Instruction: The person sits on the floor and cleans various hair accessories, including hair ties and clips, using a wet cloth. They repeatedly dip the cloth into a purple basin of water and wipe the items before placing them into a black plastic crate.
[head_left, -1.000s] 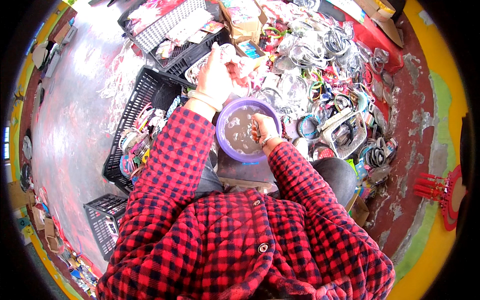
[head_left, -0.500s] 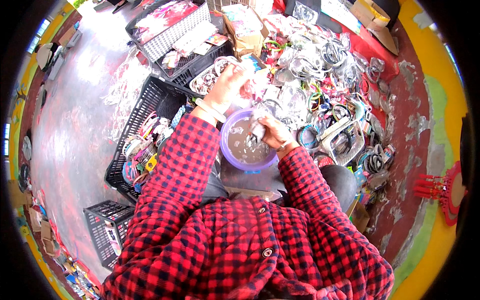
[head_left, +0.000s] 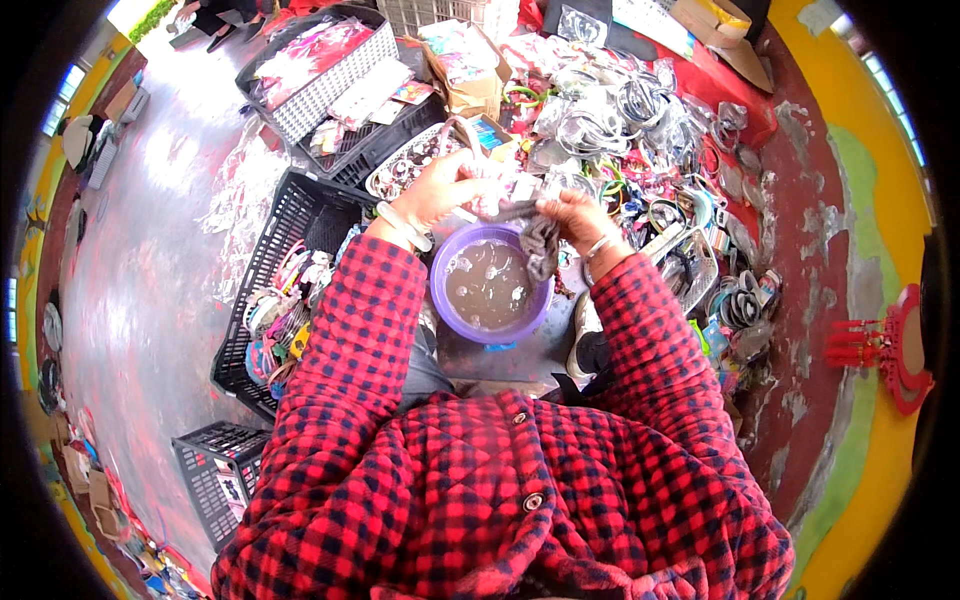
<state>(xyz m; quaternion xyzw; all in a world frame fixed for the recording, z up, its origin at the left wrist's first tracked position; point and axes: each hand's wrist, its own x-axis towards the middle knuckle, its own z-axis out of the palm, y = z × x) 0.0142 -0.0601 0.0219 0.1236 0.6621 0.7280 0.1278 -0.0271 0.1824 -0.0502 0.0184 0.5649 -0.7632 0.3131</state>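
Head view: open brown cardboard box (head_left: 470, 75) with bright printed packets beyond the hands; clear plastic bags of bangles (head_left: 620, 120) heaped right. Left hand (head_left: 440, 190) and right hand (head_left: 580, 222), each grip clenched on a wet grey cloth (head_left: 535, 235) over a round purple plastic basin (head_left: 490, 285) of murky water. Fingertips hidden by cloth.

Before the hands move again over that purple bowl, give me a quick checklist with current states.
1. Grey wet cloth gripped by both hands: ok.
2. Left hand on the cloth's upper end: ok.
3. Right hand grip firm: cannot tell.
4. Cloth above the round purple plastic bowl, so drips land inside: ok.
5. Bowl level, murky water held in: ok.
6. Black plastic crate apart from the bowl: ok.
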